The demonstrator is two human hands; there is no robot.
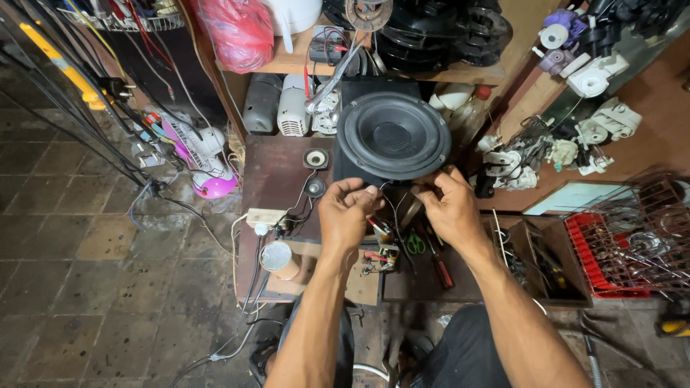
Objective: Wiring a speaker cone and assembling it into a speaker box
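Black speaker wires [394, 205] run between both hands, left grip [350, 208] and right grip [447, 205] pinched on them.

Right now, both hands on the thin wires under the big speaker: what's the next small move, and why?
Probably bring the two wire ends together. The left hand and right hand each pinch thin dark wires just below the large round black speaker cone, with a gap left between the hands. Whether the ends are stripped is too small to tell.

Speaker [392, 136]: matt black rubbery cone. Workbench [277, 179]: worn dark wood. Bag [237, 30]: glossy red plastic.
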